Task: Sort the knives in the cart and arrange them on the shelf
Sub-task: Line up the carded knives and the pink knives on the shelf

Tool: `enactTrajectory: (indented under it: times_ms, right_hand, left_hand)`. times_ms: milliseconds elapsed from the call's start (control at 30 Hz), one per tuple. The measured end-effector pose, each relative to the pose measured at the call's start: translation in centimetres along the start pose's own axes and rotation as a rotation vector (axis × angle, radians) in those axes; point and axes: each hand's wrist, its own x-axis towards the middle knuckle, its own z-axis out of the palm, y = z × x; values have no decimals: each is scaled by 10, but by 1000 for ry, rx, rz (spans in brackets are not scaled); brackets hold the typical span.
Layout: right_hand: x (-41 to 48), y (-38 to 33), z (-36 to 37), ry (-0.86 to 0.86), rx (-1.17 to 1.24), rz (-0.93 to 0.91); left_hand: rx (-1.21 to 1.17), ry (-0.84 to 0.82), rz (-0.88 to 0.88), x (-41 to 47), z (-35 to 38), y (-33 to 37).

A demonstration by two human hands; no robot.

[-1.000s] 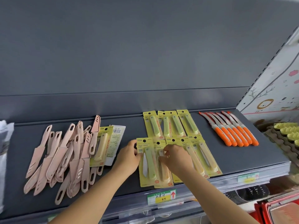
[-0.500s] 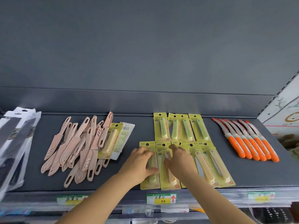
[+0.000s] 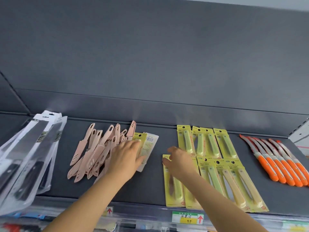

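Left grip (image 3: 127, 158), spread flat, presses two stray yellow-carded knives (image 3: 147, 143) beside the pink sheathed knives (image 3: 93, 153) — probably to slide them right. Right grip (image 3: 179, 162), loosely spread, covers the top of the near-left yellow-carded knife (image 3: 173, 190) — seemingly steadying that sorted row on the dark grey shelf (image 3: 150, 186).

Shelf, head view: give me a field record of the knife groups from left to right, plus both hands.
far left: bagged black knives, leaning
left of centre: pink knives, loose pile
beside pile: two stray packs, one barcode side up
centre: yellow packs, two rows
right: orange knives, neat row
left hand: fingers straight, resting on the stray packs
right hand: over the front row's left end; grip unclear
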Motion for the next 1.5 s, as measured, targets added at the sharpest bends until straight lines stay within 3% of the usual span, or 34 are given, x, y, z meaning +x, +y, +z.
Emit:
enactTrajectory:
  times_ms: [200, 633, 900, 1500]
  right_hand:
    - [21, -56, 30, -81, 202, 65]
    - [48, -102, 58, -88, 3, 304]
    - [41, -82, 48, 42, -18, 350]
    - [42, -58, 28, -32, 413, 424]
  left_hand:
    - [4, -296, 20, -12, 7, -56]
    - [8, -186, 94, -9, 20, -79]
    - [36, -216, 65, -5, 16, -77]
    - [-22, -194, 170, -1, 14, -46]
